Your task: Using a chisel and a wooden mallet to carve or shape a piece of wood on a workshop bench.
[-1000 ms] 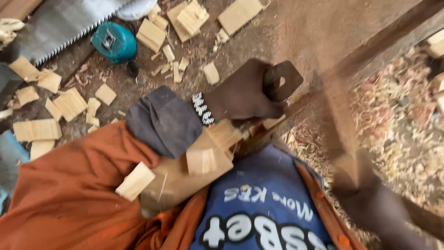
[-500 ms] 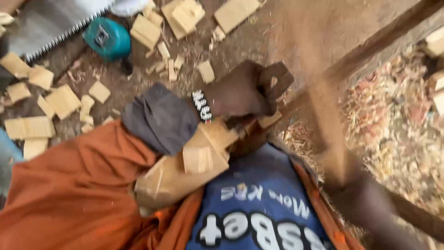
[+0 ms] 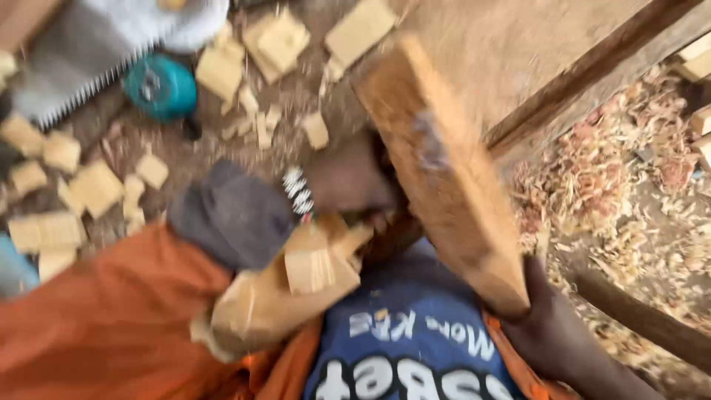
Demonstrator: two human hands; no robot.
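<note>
I keep my right hand [image 3: 544, 318] clamped on the wooden mallet [image 3: 444, 178] at centre frame; my left hand's [image 3: 348, 181] fingers are hidden, grip unclear, bracing the workpiece [image 3: 296, 285] firmly.

You're in a carpentry workshop: a handsaw [image 3: 81, 55] and teal tape measure [image 3: 159, 85] lie on the dirt floor [image 3: 474, 44] among wood offcuts [image 3: 278, 41], with curled shavings [image 3: 607, 163] heaped beside dark timber beams [image 3: 585, 74].

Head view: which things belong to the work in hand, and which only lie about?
In hand:
- wooden board, in right hand
- wooden piece, under left hand

Lying about:
- handsaw
- teal tape measure
- wood offcuts
- shavings
</note>
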